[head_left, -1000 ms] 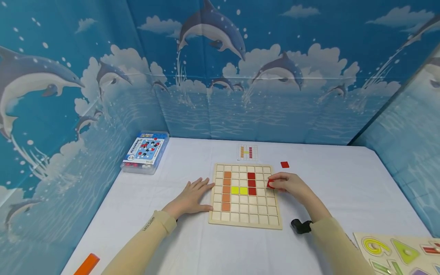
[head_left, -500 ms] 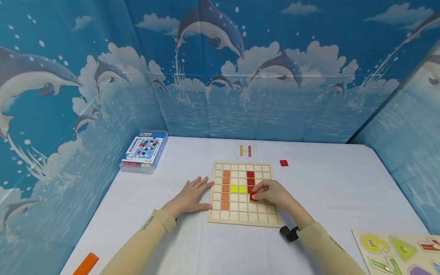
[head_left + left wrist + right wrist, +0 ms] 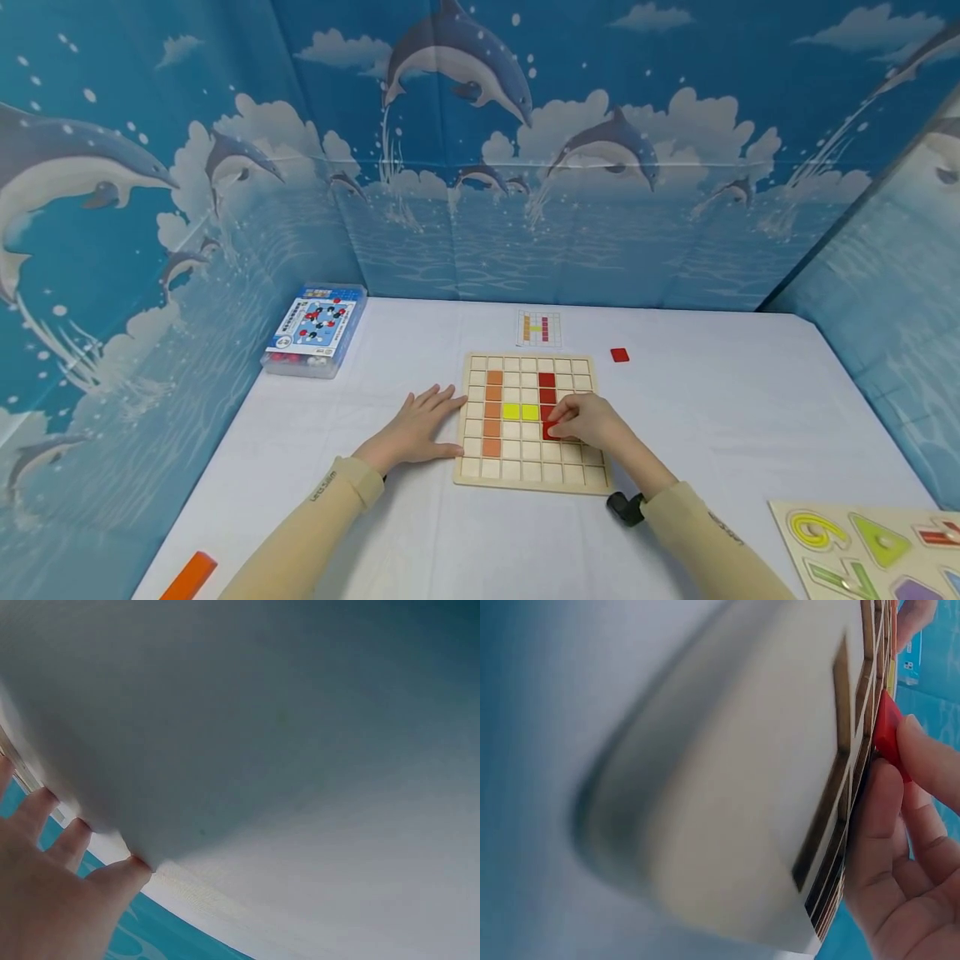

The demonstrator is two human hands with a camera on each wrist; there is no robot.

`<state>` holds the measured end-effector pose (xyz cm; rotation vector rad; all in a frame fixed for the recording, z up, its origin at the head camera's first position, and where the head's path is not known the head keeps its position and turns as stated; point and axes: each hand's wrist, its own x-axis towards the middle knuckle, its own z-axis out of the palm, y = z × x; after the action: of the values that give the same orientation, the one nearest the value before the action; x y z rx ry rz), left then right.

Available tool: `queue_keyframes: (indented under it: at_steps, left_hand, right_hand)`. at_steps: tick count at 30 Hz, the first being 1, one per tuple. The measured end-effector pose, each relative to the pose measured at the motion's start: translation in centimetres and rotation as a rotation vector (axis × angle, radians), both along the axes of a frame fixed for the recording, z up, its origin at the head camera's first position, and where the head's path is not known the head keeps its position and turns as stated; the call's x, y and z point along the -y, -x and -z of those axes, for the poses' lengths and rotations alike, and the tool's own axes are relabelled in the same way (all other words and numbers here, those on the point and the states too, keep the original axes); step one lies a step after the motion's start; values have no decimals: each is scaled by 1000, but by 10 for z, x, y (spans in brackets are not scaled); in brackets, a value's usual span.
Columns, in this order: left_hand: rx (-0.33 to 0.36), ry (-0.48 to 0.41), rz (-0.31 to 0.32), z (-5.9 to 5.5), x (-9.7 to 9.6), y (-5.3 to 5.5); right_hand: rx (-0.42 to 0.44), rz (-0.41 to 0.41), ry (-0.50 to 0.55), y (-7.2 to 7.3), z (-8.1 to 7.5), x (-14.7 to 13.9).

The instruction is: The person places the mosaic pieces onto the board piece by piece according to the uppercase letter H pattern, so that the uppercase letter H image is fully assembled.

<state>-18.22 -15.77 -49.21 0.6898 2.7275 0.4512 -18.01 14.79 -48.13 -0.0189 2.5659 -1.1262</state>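
Note:
My right hand pinches a red square tile between thumb and fingers, low over the wooden grid board. In the head view that tile lines up just below a column of red tiles. With fingers spread, my left hand lies on the tablecloth, its fingertips and thumb right at the board's left edge. An orange column of tiles fills cells on the board's left, and two yellow tiles sit between the columns.
Behind the board lies a small pattern card, with a loose red tile to its right. A boxed set stands back left. A shape puzzle board lies front right, an orange object front left.
My right hand has carried the red tile leftward from the board's right edge to the cell below the red column. My left hand has stayed in place.

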Motion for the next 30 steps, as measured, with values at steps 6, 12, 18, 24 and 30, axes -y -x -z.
queue_keyframes:
  at_steps: [6,12,18,24,30]
  left_hand:
    - [0,1,-10,0,-1,1]
    - [0,-3,-21,2,-1,2]
    - [-1,4,-17,3,-1,2]
    - [1,1,-13,3,-1,2]
    - [6,2,-11,2,-1,1]
  right_hand:
    - [-4,-3,-8,0,0,-2]
    - [-13,-2,-16,0,0,-2]
    - [-35,3,-25,0,1,-1]
    - [-81,-3,-57,-3,2,1]
    - [-84,-3,-69,-4,1,4]
